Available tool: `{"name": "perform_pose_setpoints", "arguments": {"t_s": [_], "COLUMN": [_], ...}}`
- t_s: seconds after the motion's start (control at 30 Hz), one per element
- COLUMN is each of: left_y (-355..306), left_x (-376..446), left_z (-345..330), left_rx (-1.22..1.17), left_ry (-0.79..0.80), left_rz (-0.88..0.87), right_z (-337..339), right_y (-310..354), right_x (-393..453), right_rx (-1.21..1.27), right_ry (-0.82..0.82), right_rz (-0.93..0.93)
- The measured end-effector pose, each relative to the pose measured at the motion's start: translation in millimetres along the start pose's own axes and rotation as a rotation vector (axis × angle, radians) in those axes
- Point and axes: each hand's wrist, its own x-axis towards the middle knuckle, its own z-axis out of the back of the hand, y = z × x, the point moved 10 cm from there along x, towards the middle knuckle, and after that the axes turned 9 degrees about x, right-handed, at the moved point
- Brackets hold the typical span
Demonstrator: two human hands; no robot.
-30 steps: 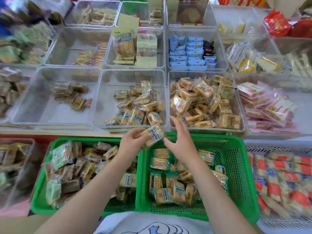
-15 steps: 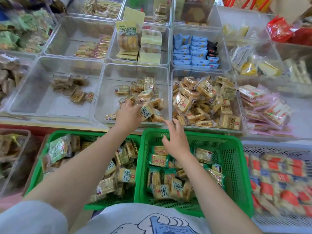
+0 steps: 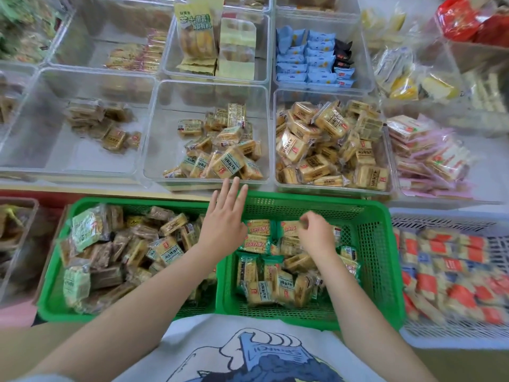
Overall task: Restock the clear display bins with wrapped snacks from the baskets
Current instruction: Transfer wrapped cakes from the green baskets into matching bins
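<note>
The left hand (image 3: 224, 216) is seen flat and empty, fingers straight and spread, hovering above the seam where two green perforated plastic baskets meet, its fingertips pointed at the front wall of the clear plastic display bin in the middle (image 3: 209, 133). That bin is partly filled: yellow-tan wrapped snack squares (image 3: 220, 158) are piled toward its front right corner. Over on the other side, the right hand (image 3: 316, 232) is lowered into the right green basket (image 3: 377, 244), fingers curled and pinched on the edge of an orange-and-green wrapped cracker packet (image 3: 289, 225) lying at the top of the heap. More green-edged packets (image 3: 264, 282) are stacked below the wrist. The left green basket (image 3: 52, 304) is heaped with mixed brown and pale-green wrapped snacks. Just right of the middle bin, a fuller clear bin (image 3: 330, 139) is loaded with the same tan squares. Far right, a white slatted basket (image 3: 440, 334) holds red-and-blue wrapped bars, blurred.
</note>
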Motion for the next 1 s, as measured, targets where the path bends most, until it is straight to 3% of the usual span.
{"name": "perform_pose_setpoints", "arguments": {"t_s": [0.07, 0.13, 0.37, 0.47, 0.6, 0.67, 0.77, 0.9, 1.0], "left_y": [-4, -5, -1, 1, -2, -2, -2, 6, 13], "left_x": [1, 1, 0, 0, 3, 3, 1, -5, -11], "left_z": [0, 0, 1, 4, 8, 12, 22, 36, 42], "left_rx": [-0.019, -0.038, -0.005, -0.026, -0.068, -0.086, -0.259, -1.058, -1.168], "left_ry": [0.005, 0.008, 0.036, 0.033, 0.018, 0.014, 0.024, 0.098, 0.068], "left_rz": [0.009, 0.017, 0.004, 0.009, 0.024, 0.037, 0.049, 0.205, 0.237], "right_z": [-38, -64, -72, -51, -45, -38, -38, -41, -31], "right_y": [-32, -48, -47, -34, -4, 15, 32, 60, 88], "right_x": [-7, -19, -8, -6, -25, -30, -32, -32, -27], "right_rx": [-0.178, -0.198, -0.120, 0.395, 1.263, 1.409, 1.359, 1.257, 0.985], "right_ry": [0.255, 0.357, 0.205, 0.196, 0.457, 0.543, 0.589, 0.627, 0.559], "right_rz": [-0.093, -0.139, -0.067, -0.098, -0.310, -0.295, -0.243, -0.178, -0.054]}}
